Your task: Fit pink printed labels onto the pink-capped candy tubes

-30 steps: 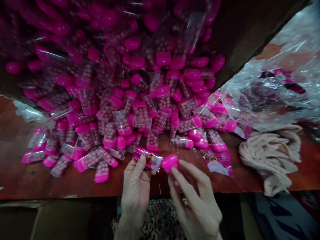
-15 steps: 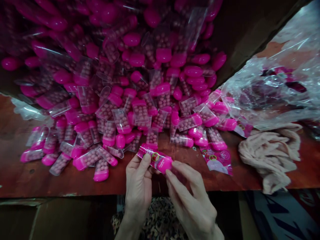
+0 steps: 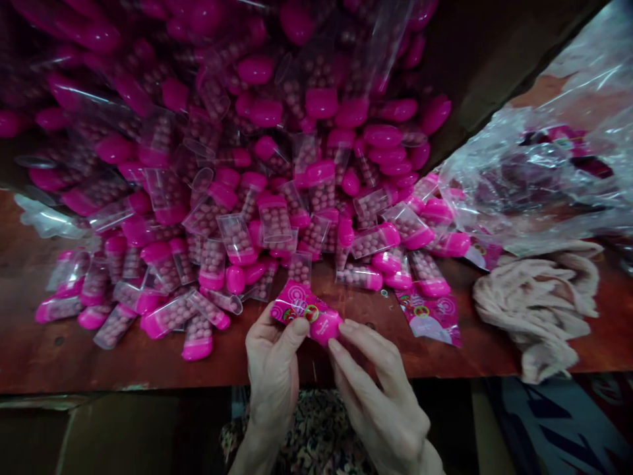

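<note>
Above the table's front edge, both my hands are on one small candy container wrapped in a printed pink label sleeve [image 3: 295, 298]. My left hand [image 3: 273, 369] pinches the sleeve, its thumb lying across the front and its fingers hidden behind. At the right end, a rounded pink cap [image 3: 326, 328] shows. Thumb and index finger of my right hand [image 3: 386, 396] press together at that end. The sleeve spreads wide and flat on the left; how far the container reaches into it is hidden. Close beyond my hands lies a clear tube of pink candy balls [image 3: 299, 268].
A large heap of pink-capped candy tubes [image 3: 274, 218] spills from a dark box toward me. Right of my hands lie a loose printed sleeve [image 3: 430, 316] and a crumpled beige cloth [image 3: 537, 303]. Behind them is a clear plastic bag [image 3: 524, 191] with more sleeves.
My left thumb has slid down and right along the sleeve, whose left part now stands wider and more exposed. My right hand stays at the capped end. The view has shifted slightly.
</note>
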Available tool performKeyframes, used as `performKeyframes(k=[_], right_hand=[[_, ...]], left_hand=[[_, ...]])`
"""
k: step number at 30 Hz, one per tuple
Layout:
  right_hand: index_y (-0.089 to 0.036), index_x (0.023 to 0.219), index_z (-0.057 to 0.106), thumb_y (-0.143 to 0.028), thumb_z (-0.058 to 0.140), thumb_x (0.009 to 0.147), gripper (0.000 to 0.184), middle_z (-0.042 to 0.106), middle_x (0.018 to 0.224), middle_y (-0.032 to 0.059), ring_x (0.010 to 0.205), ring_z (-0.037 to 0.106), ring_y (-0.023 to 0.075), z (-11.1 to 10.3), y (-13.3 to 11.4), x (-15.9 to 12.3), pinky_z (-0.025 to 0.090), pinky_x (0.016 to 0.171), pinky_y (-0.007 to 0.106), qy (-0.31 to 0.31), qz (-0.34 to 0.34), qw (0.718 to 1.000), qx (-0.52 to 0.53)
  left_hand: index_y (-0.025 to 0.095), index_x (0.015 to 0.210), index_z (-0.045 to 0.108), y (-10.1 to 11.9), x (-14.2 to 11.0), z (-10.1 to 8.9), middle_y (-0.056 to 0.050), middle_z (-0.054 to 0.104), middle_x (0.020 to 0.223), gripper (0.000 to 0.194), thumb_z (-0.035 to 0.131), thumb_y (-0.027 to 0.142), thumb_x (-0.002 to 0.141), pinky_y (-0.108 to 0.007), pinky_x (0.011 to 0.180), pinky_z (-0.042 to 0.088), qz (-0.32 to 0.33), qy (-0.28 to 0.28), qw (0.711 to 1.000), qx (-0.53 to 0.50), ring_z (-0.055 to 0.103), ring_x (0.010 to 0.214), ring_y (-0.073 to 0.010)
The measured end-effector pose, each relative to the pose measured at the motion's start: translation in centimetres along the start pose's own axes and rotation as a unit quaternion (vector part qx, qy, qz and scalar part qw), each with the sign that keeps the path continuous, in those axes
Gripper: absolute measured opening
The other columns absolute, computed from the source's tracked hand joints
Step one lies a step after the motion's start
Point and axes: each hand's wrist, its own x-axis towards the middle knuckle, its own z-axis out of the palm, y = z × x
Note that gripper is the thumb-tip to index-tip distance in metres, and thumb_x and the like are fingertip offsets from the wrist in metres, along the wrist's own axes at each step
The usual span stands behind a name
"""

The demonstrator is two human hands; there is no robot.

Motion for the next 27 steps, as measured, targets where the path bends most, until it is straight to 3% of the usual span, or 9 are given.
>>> performKeyframes(k=[3, 7, 12, 15, 21, 27], right_hand=[[-0.013, 0.124, 0.058, 0.005, 0.055, 0.082, 0.046, 0.057, 0.118, 0.0129, 0.114, 0.054, 0.0254, 0.0, -0.1, -0.1, 0.056, 0.088, 0.041, 0.008, 0.009, 1.000, -0.004], [-0.015, 0.124, 0.058, 0.002, 0.056, 0.083, 0.045, 0.058, 0.118, 0.0123, 0.115, 0.054, 0.0253, 0.0, -0.3, -0.1, 0.057, 0.087, 0.040, -0.013, 0.016, 1.000, -0.006], [-0.014, 0.118, 0.062, 0.001, 0.057, 0.082, 0.039, 0.059, 0.116, 0.0115, 0.112, 0.056, 0.0238, 0.3, -0.2, -0.2, 0.058, 0.085, 0.038, 0.002, 0.013, 1.000, -0.002], [-0.014, 0.118, 0.062, 0.001, 0.056, 0.083, 0.039, 0.060, 0.115, 0.0117, 0.112, 0.056, 0.0245, 0.4, 0.0, -0.3, 0.058, 0.085, 0.039, 0.006, 0.016, 1.000, -0.010], [-0.012, 0.124, 0.058, 0.000, 0.053, 0.085, 0.041, 0.057, 0.120, 0.0132, 0.118, 0.052, 0.0252, 0.1, 0.1, -0.3, 0.056, 0.091, 0.040, -0.046, 0.006, 0.999, -0.007], [-0.016, 0.126, 0.056, 0.000, 0.055, 0.084, 0.045, 0.058, 0.120, 0.0111, 0.115, 0.054, 0.0248, 0.5, 0.1, -0.6, 0.056, 0.089, 0.041, 0.000, 0.010, 1.000, -0.008]], left_hand=[[0.020, 0.077, 0.074, 0.0, -0.2, 0.3, 0.000, 0.075, 0.071, 0.020, 0.083, 0.017, 0.058, -0.018, 0.066, 0.054, -0.021, -0.011, 1.000, 0.001, 0.068, 0.063, -0.0111], [0.017, 0.074, 0.073, 0.0, 0.2, 0.5, -0.001, 0.074, 0.068, 0.024, 0.083, 0.012, 0.053, -0.018, 0.064, 0.054, -0.054, 0.018, 0.998, 0.002, 0.067, 0.060, -0.0106], [0.016, 0.075, 0.072, 0.1, 0.9, 0.2, -0.002, 0.074, 0.069, 0.026, 0.084, 0.016, 0.052, -0.020, 0.063, 0.054, -0.094, 0.019, 0.994, -0.045, 0.066, 0.059, -0.0111], [0.016, 0.080, 0.072, 0.0, 0.7, 0.3, -0.003, 0.074, 0.074, 0.026, 0.082, 0.015, 0.056, -0.019, 0.065, 0.054, -0.090, 0.010, 0.995, -0.048, 0.067, 0.063, -0.0110], [0.019, 0.085, 0.072, -0.3, 0.1, 0.3, -0.002, 0.074, 0.073, 0.029, 0.080, 0.012, 0.058, -0.020, 0.066, 0.053, -0.057, 0.009, 0.998, 0.004, 0.066, 0.063, -0.0110], [0.017, 0.084, 0.071, -0.3, 0.2, 0.3, -0.003, 0.073, 0.074, 0.027, 0.080, 0.014, 0.059, -0.020, 0.066, 0.053, -0.101, -0.003, 0.995, -0.021, 0.065, 0.063, -0.0104]])
